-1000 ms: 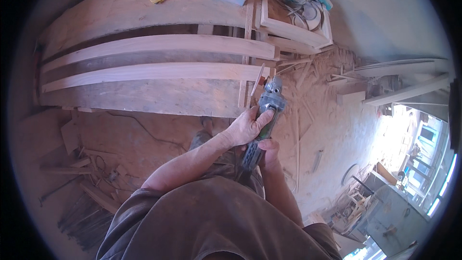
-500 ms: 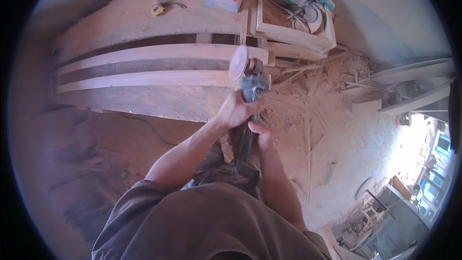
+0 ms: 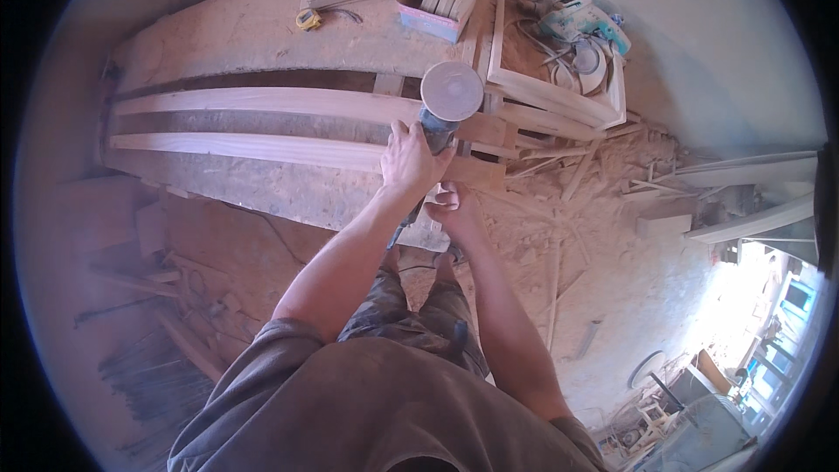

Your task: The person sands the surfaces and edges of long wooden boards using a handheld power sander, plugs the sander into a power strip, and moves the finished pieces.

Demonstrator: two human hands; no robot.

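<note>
An angle grinder (image 3: pixel 434 131) with a round, pale sanding disc (image 3: pixel 452 91) is held out over the right end of the workbench, its disc face turned up toward me. My left hand (image 3: pixel 409 159) is wrapped round the grinder near its head. My right hand (image 3: pixel 457 210) is closed on the rear body, most of which the hands hide. Two long pale wooden strips, a far one (image 3: pixel 262 101) and a near one (image 3: pixel 262 147), lie side by side on the bench beneath and left of the tool.
On the dusty workbench (image 3: pixel 218 44) lie a yellow tape measure (image 3: pixel 308 19) and an opened carton (image 3: pixel 430 24) of round discs. A wooden drawer (image 3: pixel 542 83) holds a teal power tool (image 3: pixel 584 22) and cords. Scrap wood and sawdust cover the floor right of the bench; offcuts (image 3: pixel 188 332) lie at left.
The grinder has moved forward over the bench, and its disc has turned from nearly edge-on to face up. Both hands moved with it. The view has shifted slightly.
</note>
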